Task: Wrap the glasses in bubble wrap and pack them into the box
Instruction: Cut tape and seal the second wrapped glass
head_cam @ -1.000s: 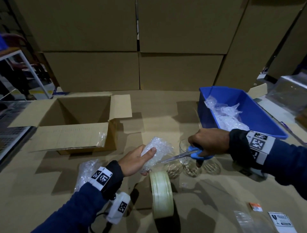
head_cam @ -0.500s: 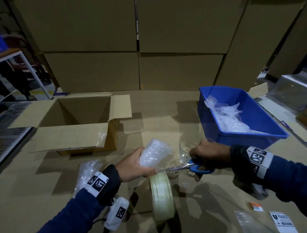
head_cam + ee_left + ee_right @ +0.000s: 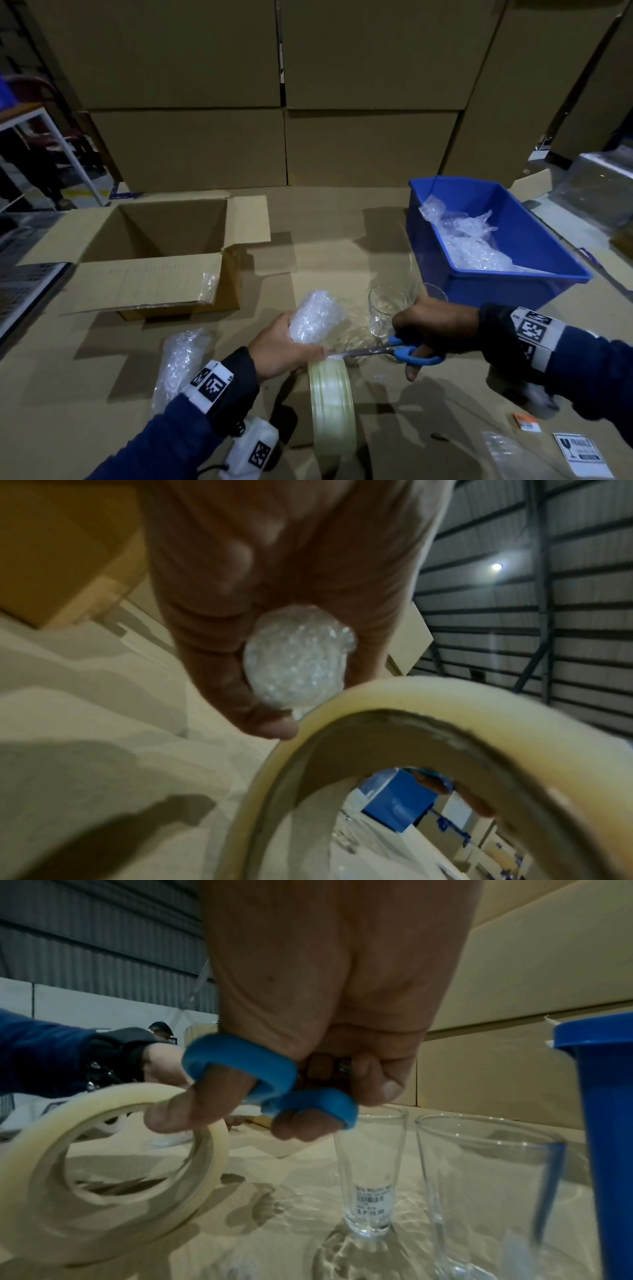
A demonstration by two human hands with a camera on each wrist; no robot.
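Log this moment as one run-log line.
left hand: holds bubble-wrapped glass | right hand: grips blue-handled scissors, blades at tape | clear tape roll: hanging | open cardboard box: nothing visible inside

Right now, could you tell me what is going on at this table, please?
A person is taping up a glass. The left hand grips a wrapped glass above the tape roll, while the right hand holds the scissors, blades at the tape by the left fingers. Two bare glasses stand beside the blue bin. The box is open, and another wrapped bundle lies near it.
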